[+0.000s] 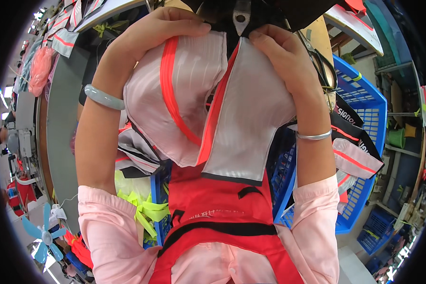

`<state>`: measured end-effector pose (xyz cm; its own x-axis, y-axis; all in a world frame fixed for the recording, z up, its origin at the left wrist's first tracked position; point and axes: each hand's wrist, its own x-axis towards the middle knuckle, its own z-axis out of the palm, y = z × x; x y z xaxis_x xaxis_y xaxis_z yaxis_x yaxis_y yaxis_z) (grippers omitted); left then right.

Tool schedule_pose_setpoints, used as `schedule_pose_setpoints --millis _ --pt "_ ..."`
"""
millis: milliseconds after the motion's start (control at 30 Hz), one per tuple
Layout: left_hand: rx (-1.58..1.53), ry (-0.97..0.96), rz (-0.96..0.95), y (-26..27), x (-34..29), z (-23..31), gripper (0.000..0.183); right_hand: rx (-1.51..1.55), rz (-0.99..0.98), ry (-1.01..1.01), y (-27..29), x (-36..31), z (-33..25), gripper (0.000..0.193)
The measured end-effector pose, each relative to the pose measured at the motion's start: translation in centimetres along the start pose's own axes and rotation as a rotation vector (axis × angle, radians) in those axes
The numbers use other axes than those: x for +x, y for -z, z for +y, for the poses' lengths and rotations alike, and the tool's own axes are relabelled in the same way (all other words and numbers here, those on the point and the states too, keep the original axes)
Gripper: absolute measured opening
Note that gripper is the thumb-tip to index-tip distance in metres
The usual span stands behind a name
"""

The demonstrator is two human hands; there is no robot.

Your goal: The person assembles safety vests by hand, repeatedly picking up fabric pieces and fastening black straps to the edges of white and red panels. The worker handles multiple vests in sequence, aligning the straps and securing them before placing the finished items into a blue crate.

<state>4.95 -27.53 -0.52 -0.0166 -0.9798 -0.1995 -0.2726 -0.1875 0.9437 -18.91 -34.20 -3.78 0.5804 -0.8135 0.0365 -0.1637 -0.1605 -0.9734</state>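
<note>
Two light grey fabric panels with red strips hang in front of me from my raised hands. My left hand [187, 23] pinches the upper edge of the left panel [144, 94], which has a wide red band down it. At the top corner of the right panel [255, 104], my right hand [279, 47] has its fingers closed on the cloth. Red trim runs along this panel's inner edge and black binding along its bottom. Whether the panels are joined at the top is hard to tell. Just beyond, between my hands, a pointed metal part [241, 19] shows against a dark machine.
Black-handled scissors [324, 68] lie beside my right hand. A blue basket [385, 123] with grey and black cloth pieces stands at the right. Left of my lap are more cloth pieces [137, 146] and yellow-green strips [149, 210]. A blue fan [43, 234] is at lower left.
</note>
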Motion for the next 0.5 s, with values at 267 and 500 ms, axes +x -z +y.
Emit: schedule_pose_setpoints --millis 267,500 --pt "0.122 0.039 -0.057 1.9 -1.9 0.3 0.021 -0.044 -0.175 0.009 3.2 -2.7 -0.2 0.035" --pt "0.37 -0.004 -0.107 -3.2 -2.6 1.7 0.034 0.149 -0.09 0.024 -0.1 -3.5 0.0 0.028"
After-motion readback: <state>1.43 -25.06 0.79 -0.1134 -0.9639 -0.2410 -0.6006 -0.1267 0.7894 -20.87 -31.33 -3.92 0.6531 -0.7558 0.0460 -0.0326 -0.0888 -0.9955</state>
